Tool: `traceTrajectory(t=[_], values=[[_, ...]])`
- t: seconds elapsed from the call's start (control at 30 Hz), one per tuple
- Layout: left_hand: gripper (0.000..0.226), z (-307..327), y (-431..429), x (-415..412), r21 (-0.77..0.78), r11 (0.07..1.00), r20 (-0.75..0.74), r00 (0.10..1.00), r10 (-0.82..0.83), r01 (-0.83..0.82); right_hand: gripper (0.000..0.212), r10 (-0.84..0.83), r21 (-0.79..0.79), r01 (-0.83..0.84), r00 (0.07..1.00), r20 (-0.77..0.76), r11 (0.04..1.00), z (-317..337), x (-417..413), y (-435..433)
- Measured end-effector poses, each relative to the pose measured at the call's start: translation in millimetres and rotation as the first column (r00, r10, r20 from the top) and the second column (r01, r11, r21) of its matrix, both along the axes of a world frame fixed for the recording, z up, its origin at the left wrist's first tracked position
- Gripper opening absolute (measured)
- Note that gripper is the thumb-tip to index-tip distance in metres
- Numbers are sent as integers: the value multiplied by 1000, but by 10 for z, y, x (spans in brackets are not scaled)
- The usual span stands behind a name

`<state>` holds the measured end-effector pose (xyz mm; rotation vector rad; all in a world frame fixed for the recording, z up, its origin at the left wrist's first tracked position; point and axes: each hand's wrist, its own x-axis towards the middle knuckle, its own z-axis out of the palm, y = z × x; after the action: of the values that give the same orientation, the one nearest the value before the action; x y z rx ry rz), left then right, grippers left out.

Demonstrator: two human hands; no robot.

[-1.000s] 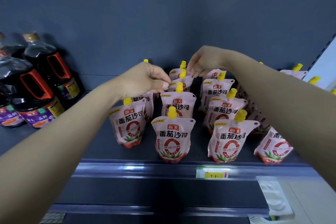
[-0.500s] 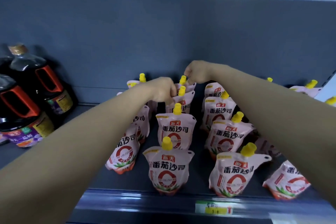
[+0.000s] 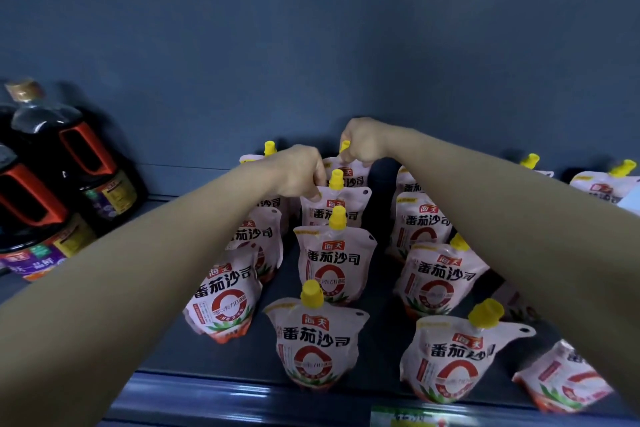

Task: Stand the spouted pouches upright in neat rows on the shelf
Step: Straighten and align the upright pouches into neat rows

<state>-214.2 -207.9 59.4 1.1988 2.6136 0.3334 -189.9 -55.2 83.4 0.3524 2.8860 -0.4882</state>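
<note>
— Spouted pouches (image 3: 329, 263): where did they sit?
— On the shelf (image 3: 381, 340), in rows running back from the front middle pouch (image 3: 317, 343). Three more stood upright straight behind it.
— And the hands?
— The left hand (image 3: 299, 172) had its grip pinched on the top left corner of the third-in-line pouch (image 3: 334, 210), two places behind that front one. The right hand (image 3: 363, 140) had its grip closed round the yellow spout (image 3: 344, 146) of the rearmost pouch (image 3: 349, 173), last in the same line.
— What flanked that front pouch?
— To its left, a row partly hidden under the left forearm, its nearest pouch (image 3: 221, 298) slightly askew. To its right, another upright row, and past that a tilted pouch (image 3: 561, 378).
— Anything else?
— Dark jugs (image 3: 69, 156) with red handles stood well to its left and farther back. A price tag (image 3: 408, 419) sat on the rail below and to its right.
</note>
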Motion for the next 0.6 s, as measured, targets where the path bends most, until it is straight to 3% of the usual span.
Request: traceTrajectory(t=[0.13, 0.3, 0.43, 0.6], values=[[36, 2, 4, 18, -4, 1000, 22, 1000, 14, -14, 13, -14, 4, 14, 1000, -17, 1000, -11, -9, -11], [9, -10, -11, 54, 17, 1000, 27, 1000, 15, -15, 15, -31, -15, 30, 999, -44, 999, -34, 18, -32], [13, -30, -34, 72, -11, 1000, 25, 1000, 12, -11, 37, -34, -40, 34, 999, -10, 999, 22, 72, -11], [12, -29, -41, 104, -29, 999, 10, 1000, 15, -15, 42, 36, 53, -35, 999, -17, 998, 168, 191, -14]])
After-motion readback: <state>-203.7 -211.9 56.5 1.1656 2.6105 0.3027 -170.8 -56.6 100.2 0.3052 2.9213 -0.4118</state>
